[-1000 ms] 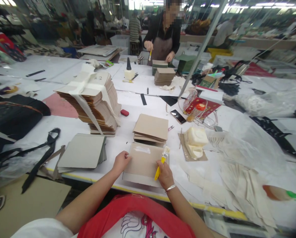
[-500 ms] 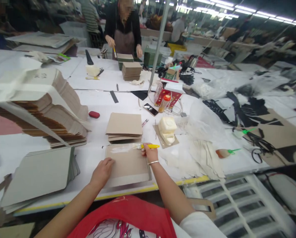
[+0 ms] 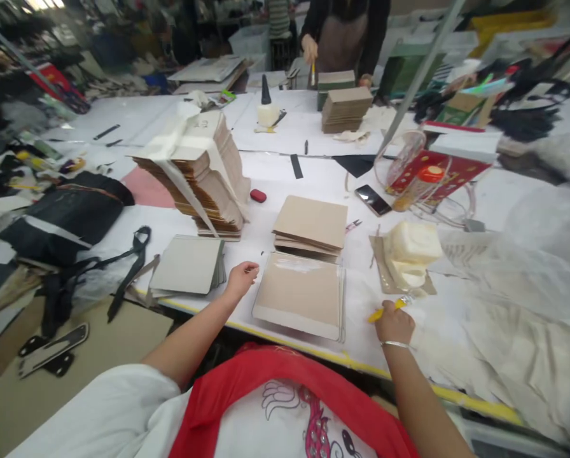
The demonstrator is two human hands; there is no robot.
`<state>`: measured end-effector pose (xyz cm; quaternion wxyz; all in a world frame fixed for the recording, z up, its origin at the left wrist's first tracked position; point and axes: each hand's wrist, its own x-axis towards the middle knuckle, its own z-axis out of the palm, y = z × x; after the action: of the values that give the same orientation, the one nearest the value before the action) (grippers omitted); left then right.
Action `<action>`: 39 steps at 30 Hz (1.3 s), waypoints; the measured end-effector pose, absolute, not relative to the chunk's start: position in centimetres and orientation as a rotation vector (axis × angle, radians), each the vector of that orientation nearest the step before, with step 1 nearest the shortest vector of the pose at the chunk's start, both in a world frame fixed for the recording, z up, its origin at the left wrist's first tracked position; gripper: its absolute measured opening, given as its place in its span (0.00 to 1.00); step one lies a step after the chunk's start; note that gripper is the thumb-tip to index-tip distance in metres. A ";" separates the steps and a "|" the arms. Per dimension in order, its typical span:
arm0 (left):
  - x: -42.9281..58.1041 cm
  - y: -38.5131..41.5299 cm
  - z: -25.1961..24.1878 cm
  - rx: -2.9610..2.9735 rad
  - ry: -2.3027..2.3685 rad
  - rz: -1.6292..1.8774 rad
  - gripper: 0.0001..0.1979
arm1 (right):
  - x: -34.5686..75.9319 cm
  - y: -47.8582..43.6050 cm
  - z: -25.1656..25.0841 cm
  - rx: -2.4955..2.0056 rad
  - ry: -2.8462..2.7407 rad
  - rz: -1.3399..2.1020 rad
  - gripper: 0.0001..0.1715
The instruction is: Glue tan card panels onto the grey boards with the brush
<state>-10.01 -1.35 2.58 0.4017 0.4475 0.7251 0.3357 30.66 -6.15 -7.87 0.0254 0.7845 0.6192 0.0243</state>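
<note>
My right hand (image 3: 396, 323) is closed around a yellow-handled brush (image 3: 376, 315), whose bristle end points away, near a cut-open white plastic container (image 3: 411, 245). That container sits on a small piece of board with pale stuff in its lower opening. In front of me lies a stack of tan boards (image 3: 297, 292), with wet white streaks along the top one's far edge. My left hand (image 3: 243, 280) hovers just left of this stack, fingers loosely curled and holding nothing. Behind it is another pile of tan boards (image 3: 311, 221).
Grey boards (image 3: 187, 264) are fanned at left, before a tall strapped bundle (image 3: 213, 172). A red case (image 3: 258, 196), a phone (image 3: 373, 200) and an orange-lidded bottle (image 3: 421, 187) lie farther back. Crumpled cloth (image 3: 514, 356) is at right. Across the table a person (image 3: 345, 38) holds a brush.
My right hand has carried the brush off the top board, rightward toward the white container. My left hand has come off the board's left edge. The view has swung left.
</note>
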 end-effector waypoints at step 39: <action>-7.8 3.4 1.1 1.427 1.821 0.640 0.13 | 17.8 0.3 2.4 2.654 2.279 -0.678 0.16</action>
<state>-7.76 3.39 1.09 0.3620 0.5542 0.7072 0.2484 17.84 0.27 2.40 -0.2092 0.7283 0.6255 -0.1861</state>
